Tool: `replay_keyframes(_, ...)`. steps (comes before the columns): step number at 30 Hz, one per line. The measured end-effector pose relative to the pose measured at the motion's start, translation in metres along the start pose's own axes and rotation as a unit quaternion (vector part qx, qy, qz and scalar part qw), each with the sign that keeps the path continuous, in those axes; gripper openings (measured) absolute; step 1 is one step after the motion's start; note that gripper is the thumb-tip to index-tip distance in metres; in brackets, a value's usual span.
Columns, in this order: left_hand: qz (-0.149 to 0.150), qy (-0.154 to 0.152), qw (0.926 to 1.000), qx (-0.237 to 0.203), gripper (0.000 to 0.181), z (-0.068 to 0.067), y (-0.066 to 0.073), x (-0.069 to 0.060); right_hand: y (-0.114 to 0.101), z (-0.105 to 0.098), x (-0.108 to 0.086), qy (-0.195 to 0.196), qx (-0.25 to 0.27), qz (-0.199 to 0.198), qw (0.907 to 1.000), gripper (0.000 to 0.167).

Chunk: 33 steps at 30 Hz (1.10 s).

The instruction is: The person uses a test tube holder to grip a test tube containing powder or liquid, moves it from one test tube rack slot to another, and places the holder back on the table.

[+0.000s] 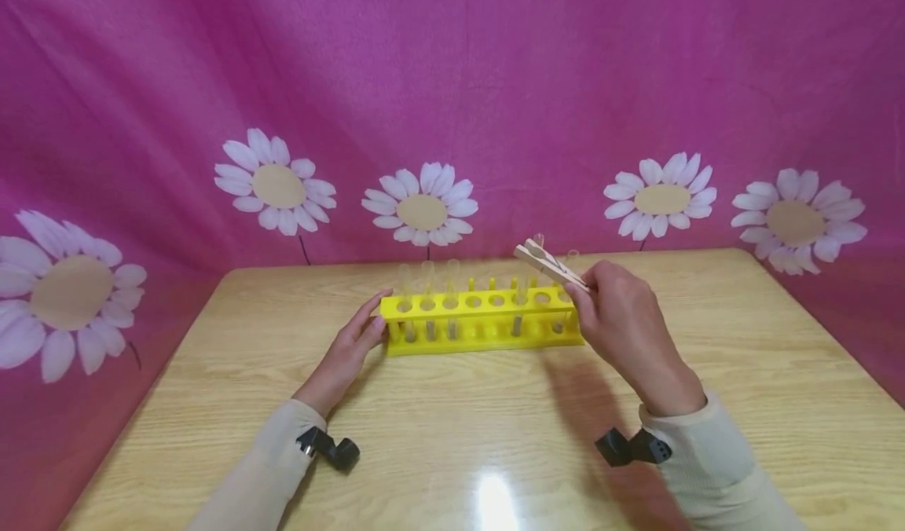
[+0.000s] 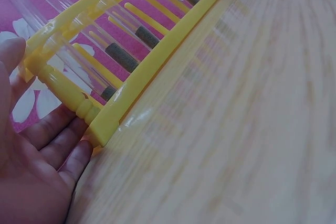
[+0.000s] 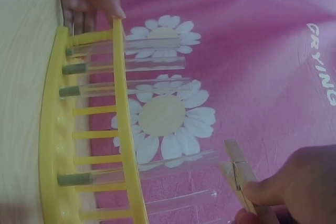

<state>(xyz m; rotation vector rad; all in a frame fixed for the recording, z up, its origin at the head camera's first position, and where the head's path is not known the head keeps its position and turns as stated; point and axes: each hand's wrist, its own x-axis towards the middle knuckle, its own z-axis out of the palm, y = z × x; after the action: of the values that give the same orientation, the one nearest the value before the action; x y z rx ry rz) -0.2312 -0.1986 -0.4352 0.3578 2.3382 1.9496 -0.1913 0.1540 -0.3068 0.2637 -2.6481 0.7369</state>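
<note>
A yellow test tube rack (image 1: 488, 349) stands on the table holding several clear test tubes (image 1: 452, 276), some with dark grey contents at the bottom. At its left end my left hand (image 1: 346, 354) grips the end post, fingers curled about it in the left wrist view. My right hand (image 1: 629, 327) pinches a wooden test tube clamp (image 1: 551, 265) above the rack's right part. In the right wrist view, the clamp's tips (image 3: 231, 156) are close to the mouth of a tilted tube (image 3: 178, 166); whether they touch it I cannot tell.
The rack stands on a light wood-grain table (image 1: 452, 413). Behind it hangs a magenta cloth (image 1: 452, 83) printed with large white daisies. Yellow pegs (image 3: 97, 135) rise along the rack between the tubes. Black wrist cameras (image 1: 328, 447) sit on both sleeves.
</note>
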Motion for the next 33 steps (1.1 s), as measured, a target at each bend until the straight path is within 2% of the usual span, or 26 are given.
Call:
replay_keyframes(11,-0.004,0.002,1.0,0.001,0.052,0.0007,0.0018,-0.002,-0.0028,0.0038,-0.0031,-0.011,-0.005,-0.02,0.9997,0.017)
replay_keyframes(23,0.005,0.002,1.0,-0.003,0.05,0.0002,0.0007,-0.0009,-0.0003,0.0066,-0.0019,-0.018,-0.013,-0.035,0.9991,0.018)
replay_keyframes(30,0.0,0.006,1.0,0.001,0.05,0.0006,0.0011,-0.0001,0.0004,0.0083,-0.0003,-0.061,-0.014,-0.01,0.998,0.02)
replay_keyframes(33,-0.001,0.006,1.0,0.001,0.051,0.0002,0.002,0.0001,0.0013,0.0096,0.0,-0.066,-0.019,-0.008,0.9976,0.02)
